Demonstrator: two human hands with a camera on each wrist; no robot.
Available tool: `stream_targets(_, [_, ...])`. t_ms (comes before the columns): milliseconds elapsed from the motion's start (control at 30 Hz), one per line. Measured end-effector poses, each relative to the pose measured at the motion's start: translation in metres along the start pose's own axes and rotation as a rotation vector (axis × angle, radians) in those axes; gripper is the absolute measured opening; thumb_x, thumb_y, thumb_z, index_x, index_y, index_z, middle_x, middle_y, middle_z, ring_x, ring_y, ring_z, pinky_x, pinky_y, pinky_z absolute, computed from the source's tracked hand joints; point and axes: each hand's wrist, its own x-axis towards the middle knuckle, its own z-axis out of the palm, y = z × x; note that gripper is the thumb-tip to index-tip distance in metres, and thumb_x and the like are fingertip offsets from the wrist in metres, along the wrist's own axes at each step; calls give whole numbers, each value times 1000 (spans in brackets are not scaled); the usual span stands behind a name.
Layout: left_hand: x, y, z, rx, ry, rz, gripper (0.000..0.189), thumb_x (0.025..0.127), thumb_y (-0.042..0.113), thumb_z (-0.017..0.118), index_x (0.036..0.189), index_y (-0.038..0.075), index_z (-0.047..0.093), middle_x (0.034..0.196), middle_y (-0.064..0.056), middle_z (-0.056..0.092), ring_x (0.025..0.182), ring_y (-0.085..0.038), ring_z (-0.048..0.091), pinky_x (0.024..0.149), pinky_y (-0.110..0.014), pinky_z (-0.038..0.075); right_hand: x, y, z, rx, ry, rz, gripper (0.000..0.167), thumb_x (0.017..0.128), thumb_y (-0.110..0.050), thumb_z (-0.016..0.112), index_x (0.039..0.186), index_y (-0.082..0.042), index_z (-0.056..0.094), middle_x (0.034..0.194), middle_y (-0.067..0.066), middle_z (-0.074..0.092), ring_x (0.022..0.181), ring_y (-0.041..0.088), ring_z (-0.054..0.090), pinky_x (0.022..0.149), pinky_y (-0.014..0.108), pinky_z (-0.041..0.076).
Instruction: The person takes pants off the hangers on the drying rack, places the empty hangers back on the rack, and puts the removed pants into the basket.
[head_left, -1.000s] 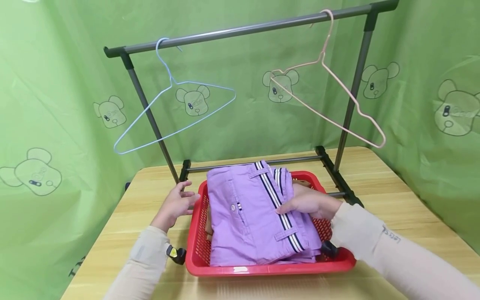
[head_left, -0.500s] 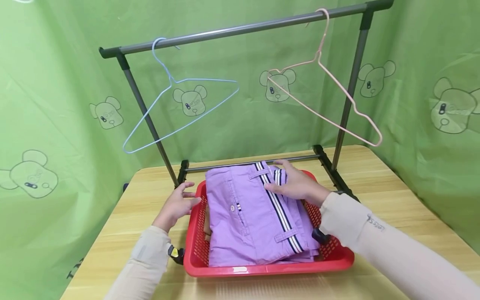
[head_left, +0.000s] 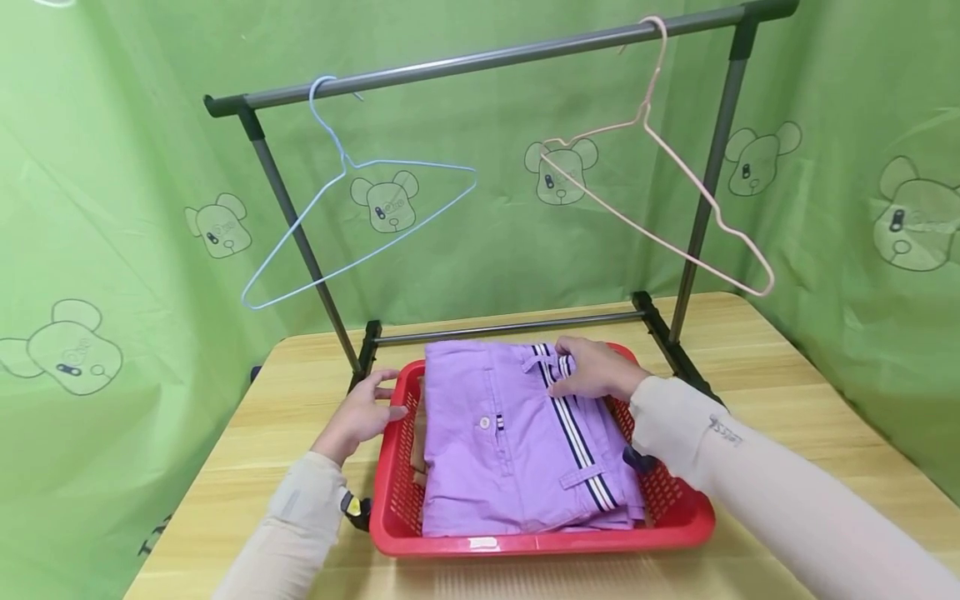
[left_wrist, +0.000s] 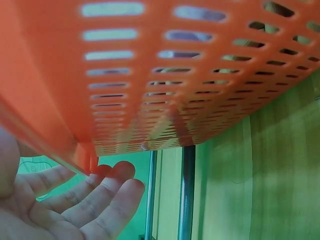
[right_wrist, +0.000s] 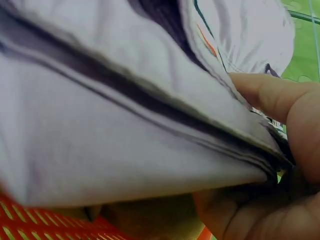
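Folded purple trousers (head_left: 480,450) lie in a red perforated basket (head_left: 540,546), their button facing up and their striped waistband to the right. My right hand (head_left: 596,367) pinches the far end of this waistband. In the right wrist view, the thumb and fingers of the right hand (right_wrist: 295,130) close over the layered edge of the trousers (right_wrist: 115,145). At the basket's left rim is my left hand (head_left: 363,414), fingers spread and loosely bent. The left wrist view has the fingers of the left hand (left_wrist: 80,205) below the rim of the basket (left_wrist: 45,75), holding no cloth.
Behind the basket stands a dark metal rack (head_left: 480,60) on the wooden table (head_left: 247,492). A blue hanger (head_left: 360,258) hangs at its left, a pink hanger (head_left: 675,250) at its right. Something brown (head_left: 418,442) lies beneath the trousers. Green curtain (head_left: 480,250) surrounds the table.
My right hand has gone from the middle of the waistband to its far end and pinches it there. The trousers have shifted slightly right and nearer. The left hand stays by the rim.
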Motion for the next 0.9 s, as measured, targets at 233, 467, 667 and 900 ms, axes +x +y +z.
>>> stream_targets(233, [-2, -1, 1, 9, 5, 0, 54, 88, -2, 63, 139, 3, 46, 131, -25, 52, 102, -36, 63, 73, -39, 58, 5, 6, 5, 1, -7, 10, 45, 73, -18, 82, 105, -2, 55, 94, 12, 61, 85, 28, 57, 75, 45, 49])
stream_targets(467, [0, 0, 2, 3, 7, 2, 53, 89, -2, 63, 139, 3, 46, 130, -26, 52, 103, -37, 63, 74, -39, 58, 5, 9, 9, 12, 2, 32, 46, 73, -18, 81, 107, -3, 53, 91, 10, 61, 82, 27, 57, 72, 43, 50])
stream_targets(667, [0, -2, 3, 4, 8, 6, 52, 90, 1, 63, 139, 5, 47, 130, -25, 54, 102, -35, 63, 75, -40, 58, 0, 12, 10, 11, 0, 22, 50, 76, -22, 80, 111, -3, 51, 94, 11, 62, 83, 28, 58, 71, 43, 51])
stream_targets(900, [-2, -4, 0, 18, 19, 20, 51, 91, 3, 64, 139, 6, 48, 130, -26, 54, 101, -33, 64, 75, -39, 58, -7, 10, 3, -17, 33, -22, 52, 80, -28, 77, 117, -1, 52, 106, 17, 63, 90, 31, 59, 78, 47, 50])
